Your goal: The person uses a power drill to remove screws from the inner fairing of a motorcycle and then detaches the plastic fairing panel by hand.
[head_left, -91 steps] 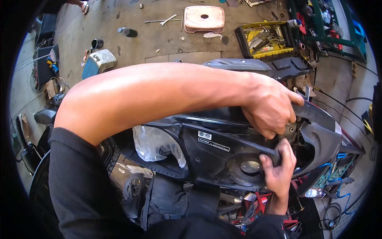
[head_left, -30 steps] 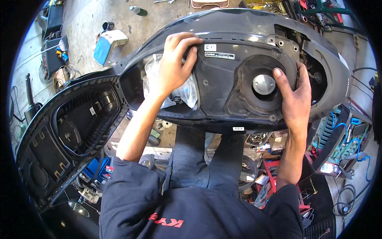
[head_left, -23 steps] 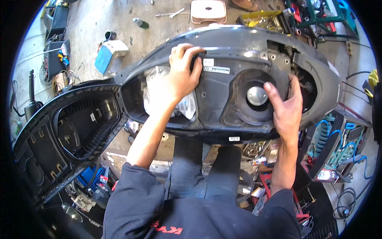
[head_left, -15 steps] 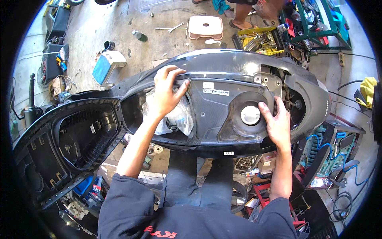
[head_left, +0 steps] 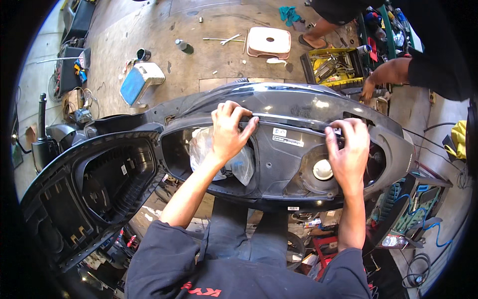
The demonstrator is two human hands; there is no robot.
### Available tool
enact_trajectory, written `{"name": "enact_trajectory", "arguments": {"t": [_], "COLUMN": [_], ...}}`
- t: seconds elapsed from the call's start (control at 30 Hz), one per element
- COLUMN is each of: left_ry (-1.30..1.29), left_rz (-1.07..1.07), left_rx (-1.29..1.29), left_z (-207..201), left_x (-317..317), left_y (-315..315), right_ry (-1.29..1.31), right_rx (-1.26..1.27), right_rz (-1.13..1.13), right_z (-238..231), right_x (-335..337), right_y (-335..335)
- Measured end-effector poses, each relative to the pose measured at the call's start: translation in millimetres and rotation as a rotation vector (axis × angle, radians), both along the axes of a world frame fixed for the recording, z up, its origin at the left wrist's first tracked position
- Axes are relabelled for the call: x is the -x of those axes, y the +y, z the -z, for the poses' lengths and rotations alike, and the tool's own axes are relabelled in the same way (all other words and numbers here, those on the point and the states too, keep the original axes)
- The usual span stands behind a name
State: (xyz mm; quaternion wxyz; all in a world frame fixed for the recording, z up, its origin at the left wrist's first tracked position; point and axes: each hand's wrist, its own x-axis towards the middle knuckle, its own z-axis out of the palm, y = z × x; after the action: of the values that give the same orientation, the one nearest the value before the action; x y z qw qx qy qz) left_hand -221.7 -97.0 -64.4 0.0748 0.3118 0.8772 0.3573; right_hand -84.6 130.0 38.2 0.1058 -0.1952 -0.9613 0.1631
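Observation:
A dark scooter body lies crosswise before me, its seat [head_left: 117, 172] swung open to the left. My left hand [head_left: 231, 132] is closed over the far rim of the storage well, fingers hooked on the upper edge of the glossy black side cover [head_left: 294, 104]. Under that wrist, a clear plastic bag [head_left: 201, 149] sits in the well. My right hand [head_left: 350, 152] bends over the same far edge further right, fingertips partly hidden there. Beside its palm is the round pale fuel cap [head_left: 322, 170], set in the grey inner panel [head_left: 271, 164].
Beyond the scooter stand a blue-and-white stool [head_left: 142, 82], a bottle [head_left: 184, 47], a white stool [head_left: 269, 42] and a yellow tool tray [head_left: 331, 70]. Another person's hand [head_left: 368, 89] reaches in at the far right. An open tool case [head_left: 413, 204] stands near right.
My right hand has moved from beside the fuel cap to the far edge. The left keeps its hold on the rim. Another person's arm has come in at the right; the view has shifted.

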Motion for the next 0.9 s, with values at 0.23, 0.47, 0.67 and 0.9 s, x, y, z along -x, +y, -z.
{"name": "enact_trajectory", "arguments": {"t": [0.23,0.47,0.67,0.9], "left_ry": [-0.019,-0.026,-0.143,-0.043], "left_rz": [0.009,-0.072,-0.109,-0.321], "left_rx": [-0.041,-0.059,-0.193,-0.03], "left_z": [2,3,2,29], "left_x": [8,6,15,54], "left_y": [2,3,-29,-133], "right_ry": [-0.146,-0.286,-0.384,-0.601], "right_rx": [-0.01,-0.066,-0.029,0.181], "right_rz": [-0.2,-0.118,-0.116,-0.349], "right_z": [24,26,17,18], "right_x": [28,39,51,75], "right_y": [-41,-51,-43,-6]}}
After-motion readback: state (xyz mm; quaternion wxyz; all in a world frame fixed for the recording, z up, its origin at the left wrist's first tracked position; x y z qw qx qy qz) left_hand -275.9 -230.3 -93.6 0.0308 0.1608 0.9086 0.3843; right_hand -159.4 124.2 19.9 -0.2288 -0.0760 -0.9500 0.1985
